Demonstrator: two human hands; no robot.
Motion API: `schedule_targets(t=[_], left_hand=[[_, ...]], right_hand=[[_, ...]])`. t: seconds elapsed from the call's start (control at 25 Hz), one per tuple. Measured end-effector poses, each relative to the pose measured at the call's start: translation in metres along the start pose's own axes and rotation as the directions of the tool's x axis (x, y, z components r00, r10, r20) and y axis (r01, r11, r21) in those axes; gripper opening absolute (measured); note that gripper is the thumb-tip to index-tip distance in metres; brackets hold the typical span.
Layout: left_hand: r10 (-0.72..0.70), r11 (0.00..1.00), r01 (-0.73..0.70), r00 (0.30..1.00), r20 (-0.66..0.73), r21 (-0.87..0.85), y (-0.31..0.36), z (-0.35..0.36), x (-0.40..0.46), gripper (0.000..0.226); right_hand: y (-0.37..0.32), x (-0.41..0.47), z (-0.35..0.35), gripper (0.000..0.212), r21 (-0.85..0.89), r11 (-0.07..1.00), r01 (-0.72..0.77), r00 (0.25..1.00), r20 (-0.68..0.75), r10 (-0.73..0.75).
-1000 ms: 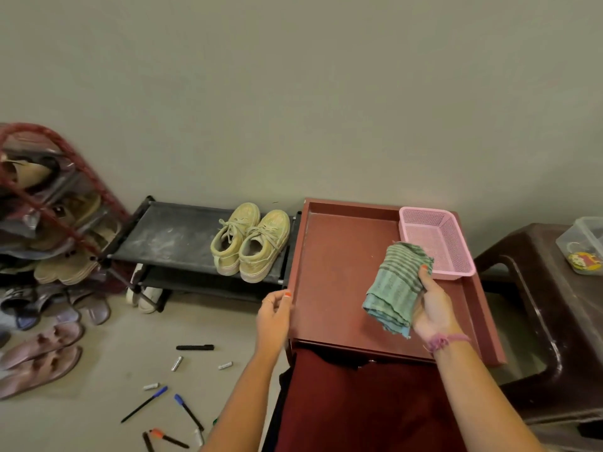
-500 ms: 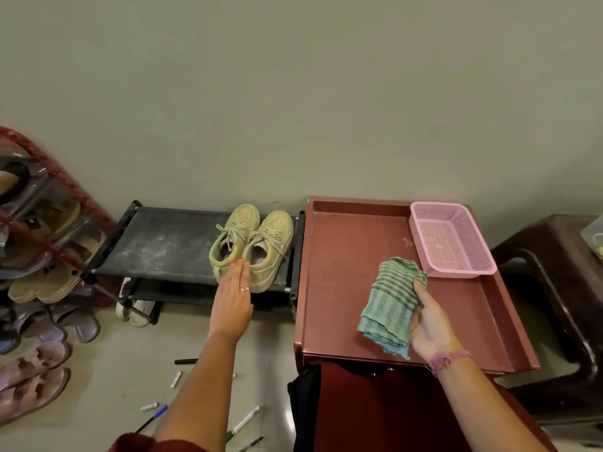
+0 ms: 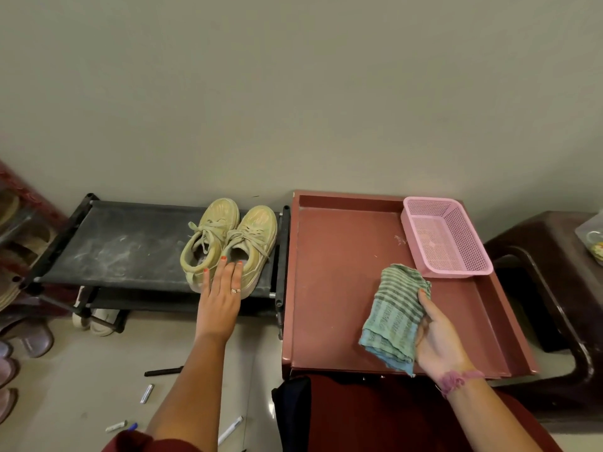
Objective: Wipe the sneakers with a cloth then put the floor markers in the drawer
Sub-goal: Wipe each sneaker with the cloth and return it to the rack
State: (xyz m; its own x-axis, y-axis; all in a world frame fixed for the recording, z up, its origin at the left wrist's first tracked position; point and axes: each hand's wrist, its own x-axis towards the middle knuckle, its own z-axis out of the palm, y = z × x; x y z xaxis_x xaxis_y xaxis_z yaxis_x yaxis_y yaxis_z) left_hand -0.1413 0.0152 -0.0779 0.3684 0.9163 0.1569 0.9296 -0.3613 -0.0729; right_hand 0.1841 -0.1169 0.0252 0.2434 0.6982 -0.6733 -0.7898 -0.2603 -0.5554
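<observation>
A pair of pale yellow-green sneakers (image 3: pixel 228 241) stands on the top shelf of a low black shoe rack (image 3: pixel 124 246), heels toward me. My left hand (image 3: pixel 220 298) reaches flat over the heels, fingers apart, fingertips at the sneakers' collars. My right hand (image 3: pixel 439 340) grips a folded green striped cloth (image 3: pixel 393 316) above the reddish-brown cabinet top (image 3: pixel 339 288). Several markers lie on the floor: a black one (image 3: pixel 163 371), a white one (image 3: pixel 230 430) and short capped ones (image 3: pixel 146 393).
A pink mesh basket (image 3: pixel 445 238) sits at the cabinet's back right corner. A dark brown plastic stool (image 3: pixel 554 288) stands to the right. Sandals and slippers (image 3: pixel 19 340) crowd the floor and a rack at far left. White shoes (image 3: pixel 98 321) sit under the black rack.
My left hand has left the cabinet's edge and moved forward to the sneakers' heels. The view has shifted left and closer. The right hand keeps hold of the cloth.
</observation>
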Motion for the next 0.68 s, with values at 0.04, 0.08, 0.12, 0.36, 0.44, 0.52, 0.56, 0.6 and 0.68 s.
schedule_targets(t=[0.04, 0.08, 0.12, 0.36, 0.44, 0.52, 0.56, 0.6, 0.68], left_hand=[[0.002, 1.000, -0.002, 1.000, 0.012, 0.004, -0.001, 0.001, 0.001, 0.097], [0.005, 1.000, -0.006, 1.000, 0.022, 0.010, -0.002, 0.002, 0.002, 0.097], [0.013, 1.000, -0.013, 1.000, 0.018, 0.014, -0.003, 0.002, 0.002, 0.096], [0.138, 0.985, -0.140, 0.990, -0.026, -0.100, -0.001, -0.037, -0.002, 0.104], [0.173, 0.972, -0.173, 0.985, -0.017, -0.158, -0.005, -0.062, -0.006, 0.103], [0.190, 0.959, -0.191, 0.981, -0.027, -0.209, -0.006, -0.094, -0.010, 0.101], [0.192, 0.950, -0.194, 0.981, -0.032, -0.244, -0.005, -0.112, -0.013, 0.101], [0.197, 0.938, -0.200, 0.980, -0.039, -0.284, -0.001, -0.130, -0.015, 0.101], [0.217, 0.902, -0.228, 0.974, -0.072, -0.367, 0.013, -0.166, -0.020, 0.100]], right_hand=[[-0.001, -0.001, 0.000, 0.041, -0.001, 1.000, 0.000, 1.000, 0.002, 0.000], [-0.002, -0.003, -0.001, 0.040, 0.001, 1.000, 0.001, 1.000, 0.006, -0.001], [-0.003, -0.006, -0.001, 0.040, 0.003, 1.000, 0.001, 1.000, 0.013, -0.001], [-0.018, -0.033, -0.006, 0.033, 0.014, 0.999, 0.032, 0.999, 0.026, -0.033], [-0.023, -0.045, -0.009, 0.031, 0.039, 0.999, 0.035, 0.999, 0.036, -0.037], [-0.026, -0.059, -0.014, 0.032, 0.061, 0.998, 0.033, 0.998, 0.052, -0.036], [-0.028, -0.065, -0.017, 0.032, 0.071, 0.997, 0.032, 0.998, 0.061, -0.036], [-0.030, -0.070, -0.020, 0.032, 0.081, 0.996, 0.031, 0.997, 0.067, -0.036], [-0.033, -0.080, -0.029, 0.033, 0.089, 0.995, 0.035, 0.996, 0.073, -0.041]])
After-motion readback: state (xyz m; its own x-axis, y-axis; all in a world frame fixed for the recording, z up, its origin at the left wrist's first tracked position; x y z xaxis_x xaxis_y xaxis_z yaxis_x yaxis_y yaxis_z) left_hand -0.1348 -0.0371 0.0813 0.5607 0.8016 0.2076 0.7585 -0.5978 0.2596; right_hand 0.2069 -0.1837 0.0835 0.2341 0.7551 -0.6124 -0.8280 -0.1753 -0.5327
